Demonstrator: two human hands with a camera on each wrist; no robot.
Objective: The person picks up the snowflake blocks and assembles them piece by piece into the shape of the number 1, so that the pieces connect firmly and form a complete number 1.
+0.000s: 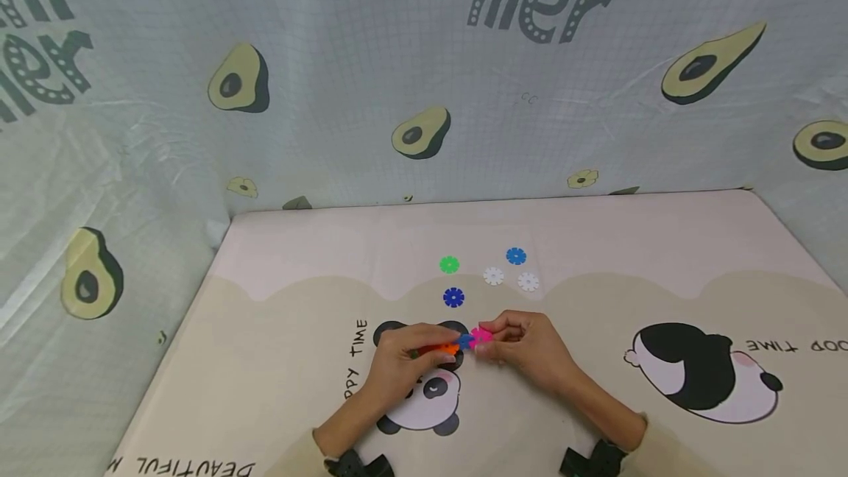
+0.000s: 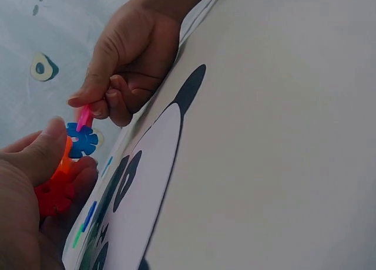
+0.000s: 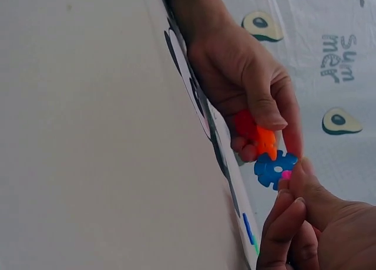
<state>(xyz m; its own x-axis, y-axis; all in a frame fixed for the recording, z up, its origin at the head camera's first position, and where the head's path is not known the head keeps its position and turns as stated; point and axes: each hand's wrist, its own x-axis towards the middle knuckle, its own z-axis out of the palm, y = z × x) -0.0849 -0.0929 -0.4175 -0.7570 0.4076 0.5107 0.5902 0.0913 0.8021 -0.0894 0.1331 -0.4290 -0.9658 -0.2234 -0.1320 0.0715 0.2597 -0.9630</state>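
My left hand grips a short chain of notched plastic snowflake discs between thumb and fingers. The chain includes an orange disc and a red disc, partly covered by the fingers. A blue disc joins the orange one and sticks out past the left fingertips. My right hand pinches a pink disc by its edge, and this disc meets the blue one. In the right wrist view the right fingers cover most of the pink disc. Both hands are above the panda print.
Loose discs lie beyond the hands: a green disc, a dark blue disc, a lighter blue disc and two white discs, one white disc left of the other. An avocado-print curtain stands behind the table.
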